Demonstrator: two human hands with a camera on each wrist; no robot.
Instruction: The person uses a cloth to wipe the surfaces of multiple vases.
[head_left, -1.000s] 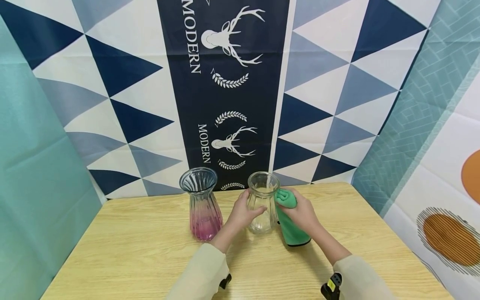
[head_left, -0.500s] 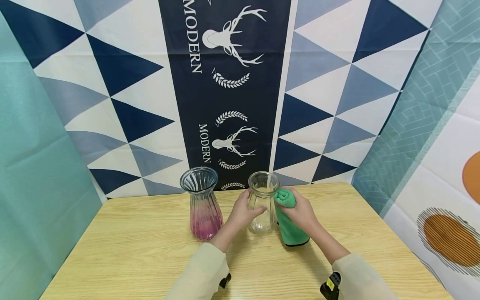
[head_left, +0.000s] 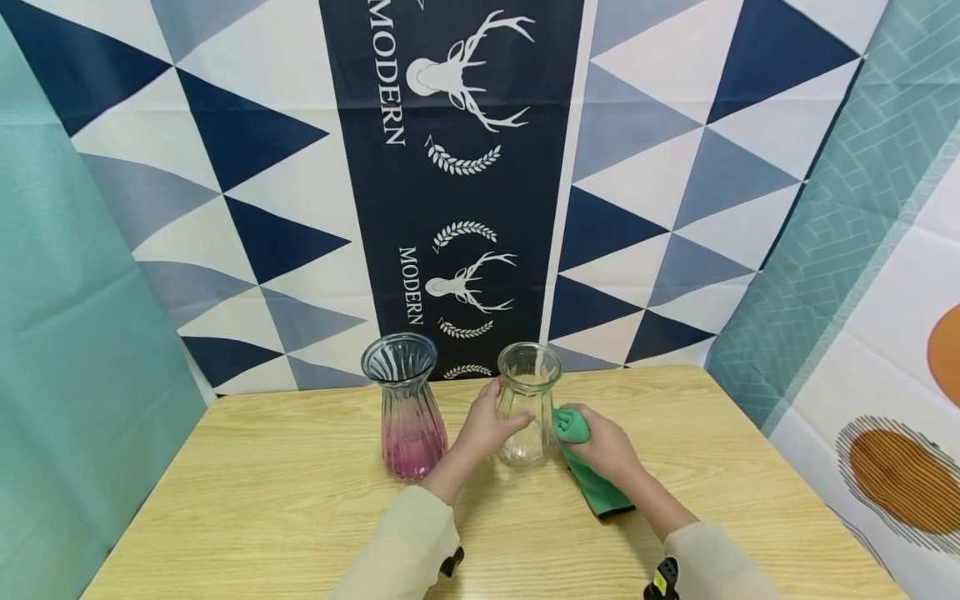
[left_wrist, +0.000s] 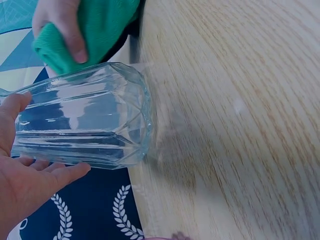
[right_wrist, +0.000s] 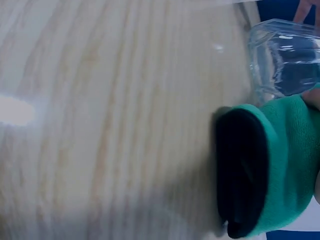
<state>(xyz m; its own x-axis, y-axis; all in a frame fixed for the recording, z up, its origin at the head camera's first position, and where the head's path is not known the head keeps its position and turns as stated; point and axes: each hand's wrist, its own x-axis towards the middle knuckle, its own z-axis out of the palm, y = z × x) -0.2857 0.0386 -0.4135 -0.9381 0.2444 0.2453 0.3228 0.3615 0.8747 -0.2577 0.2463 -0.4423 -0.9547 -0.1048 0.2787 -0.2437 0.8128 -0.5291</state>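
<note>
A clear glass vase [head_left: 528, 417] stands upright on the table, ribbed and flared at the neck. My left hand [head_left: 483, 427] grips it from the left side, thumb across the front and fingers behind. My right hand [head_left: 603, 446] holds a bunched green cloth [head_left: 592, 483] with a black edge against the vase's right side. Seen from the left wrist, the cloth [left_wrist: 102, 30] meets the glass wall of the vase [left_wrist: 85, 117]. In the right wrist view the folded end of the cloth [right_wrist: 290, 175] hangs close over the wood.
Left of the clear vase stands a second, larger ribbed vase [head_left: 408, 408], bluish at the top and pink below. Both are on a light wood table [head_left: 285, 492]. Behind the table's back edge hangs a patterned curtain [head_left: 465, 192], with other hangings at both sides.
My right hand has slid down the vase's side with the cloth, whose loose end now trails lower and nearer to me. The left hand and both vases stay in place.
</note>
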